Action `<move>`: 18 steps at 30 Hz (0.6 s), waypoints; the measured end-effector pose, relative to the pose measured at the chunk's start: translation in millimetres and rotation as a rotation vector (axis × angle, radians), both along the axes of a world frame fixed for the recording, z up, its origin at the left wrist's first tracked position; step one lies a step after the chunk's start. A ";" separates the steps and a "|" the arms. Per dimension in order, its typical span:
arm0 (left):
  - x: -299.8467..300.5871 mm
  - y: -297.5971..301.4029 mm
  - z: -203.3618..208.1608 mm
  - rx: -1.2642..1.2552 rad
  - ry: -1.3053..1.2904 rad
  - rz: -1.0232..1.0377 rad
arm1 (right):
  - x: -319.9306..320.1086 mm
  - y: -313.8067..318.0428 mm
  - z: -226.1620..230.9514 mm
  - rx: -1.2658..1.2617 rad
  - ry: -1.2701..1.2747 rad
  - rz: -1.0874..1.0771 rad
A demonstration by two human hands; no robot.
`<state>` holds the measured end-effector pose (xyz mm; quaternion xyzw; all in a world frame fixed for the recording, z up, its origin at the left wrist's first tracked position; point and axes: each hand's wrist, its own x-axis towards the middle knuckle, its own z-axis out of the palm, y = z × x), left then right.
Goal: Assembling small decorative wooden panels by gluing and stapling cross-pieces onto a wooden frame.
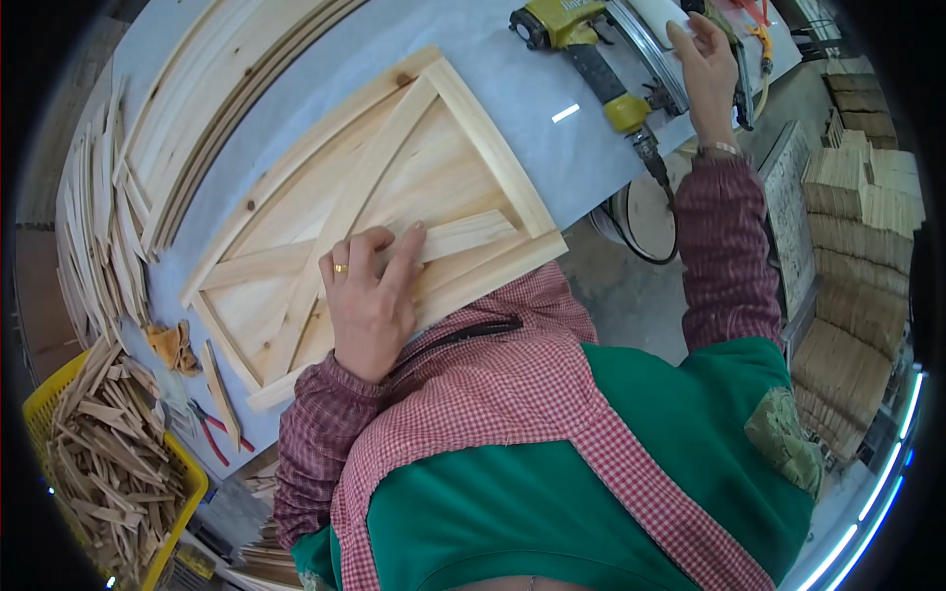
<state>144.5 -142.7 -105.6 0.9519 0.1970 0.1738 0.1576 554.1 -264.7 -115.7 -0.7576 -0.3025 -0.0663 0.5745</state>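
A pale wooden frame panel with an X of crossed slats and one curved edge lies tilted on the table in front of me, its near edge against my apron. My left hand, a ring on one finger, rests on the panel near where the slats cross. Its fingers are apart, the fingertips by a short diagonal slat. My right hand reaches to the far right, fingers extended and apart, beside a white object and a dark tool. Left of it lies a yellow-green and black nail gun.
Long curved wooden strips are stacked at the far left. A yellow basket of wood scraps stands at lower left, near red-handled pliers and an orange-brown cloth. Stacked wooden boards stand at right; an air hose hangs off the table.
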 end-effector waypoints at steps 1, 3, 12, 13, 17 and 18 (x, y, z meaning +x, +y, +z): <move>1.9 0.7 -1.7 0.002 -0.003 -0.015 | -22.0 -7.4 2.1 -0.010 0.002 -0.008; 2.7 1.7 -4.1 0.012 -0.008 -0.038 | -63.2 -18.0 7.0 -0.125 0.028 0.197; 11.9 2.3 -14.3 -0.001 -0.033 -0.111 | -191.0 -34.7 -2.3 -0.456 0.525 0.525; 12.3 2.4 -14.4 -0.001 -0.034 -0.110 | -195.6 -33.5 -3.4 -0.453 0.562 0.551; 13.9 2.3 -16.9 -0.007 -0.047 -0.097 | -201.0 -31.2 -6.4 -0.444 0.625 0.586; 14.2 1.7 -17.9 -0.011 -0.059 -0.093 | -201.8 -28.1 -7.1 -0.438 0.639 0.600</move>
